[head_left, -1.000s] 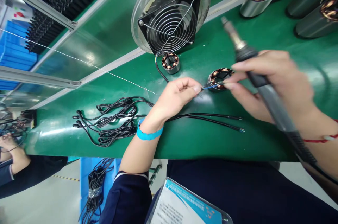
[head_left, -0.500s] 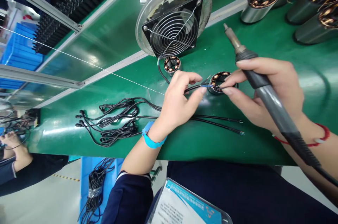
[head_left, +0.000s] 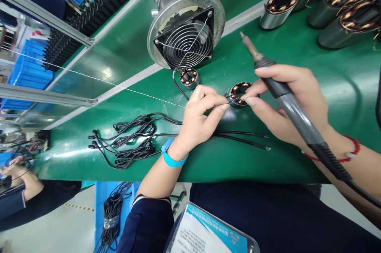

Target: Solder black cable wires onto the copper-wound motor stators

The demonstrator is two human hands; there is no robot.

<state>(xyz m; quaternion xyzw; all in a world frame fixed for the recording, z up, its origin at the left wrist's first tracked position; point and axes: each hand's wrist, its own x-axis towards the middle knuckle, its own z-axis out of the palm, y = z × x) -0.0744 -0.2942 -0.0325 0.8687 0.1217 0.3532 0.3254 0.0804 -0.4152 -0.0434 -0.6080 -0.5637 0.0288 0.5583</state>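
On the counter [head_left: 268, 165], the left hand [head_left: 198, 118] pinches a wire [head_left: 226, 98] at the stator [head_left: 239, 93]; the right hand [head_left: 285, 102], gripping the iron [head_left: 285, 98], should steady it.

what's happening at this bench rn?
A person at a green bench pinches a thin wire with the left hand against a small copper-wound stator. The right hand steadies the stator with its fingertips while gripping a soldering iron, tip raised away from the part. Black cables lie to the left; a fume extractor fan sits behind.
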